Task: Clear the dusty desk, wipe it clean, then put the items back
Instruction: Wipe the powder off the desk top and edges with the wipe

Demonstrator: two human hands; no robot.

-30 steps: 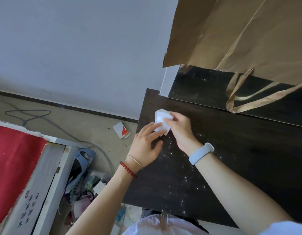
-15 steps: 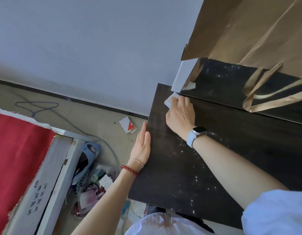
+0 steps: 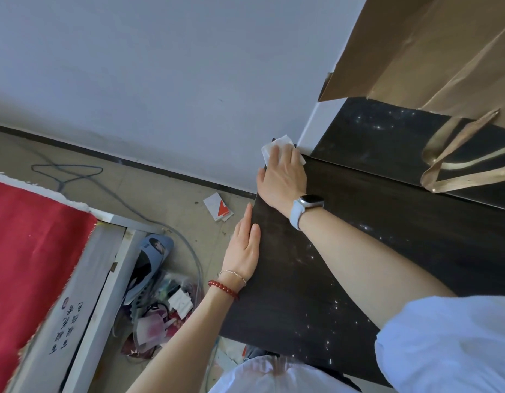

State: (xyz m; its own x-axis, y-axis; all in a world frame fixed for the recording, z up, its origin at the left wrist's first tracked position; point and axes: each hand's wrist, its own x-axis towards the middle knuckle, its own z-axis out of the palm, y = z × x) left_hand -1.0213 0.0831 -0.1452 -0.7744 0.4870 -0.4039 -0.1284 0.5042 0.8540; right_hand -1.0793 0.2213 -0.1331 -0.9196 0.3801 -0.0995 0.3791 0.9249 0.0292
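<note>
Right hand (image 3: 283, 177) flat, fingers straight, pressing white wipe (image 3: 276, 146) on dark wood desk (image 3: 316, 279) corner; left hand (image 3: 244, 248) flat at edge. Risk: wipe slips off corner, dust speckles missed.

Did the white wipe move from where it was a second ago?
Yes. The white wipe went from mid-desk, held in both hands, to the dark desk's far left corner by the wall, flat under the right hand.
</note>
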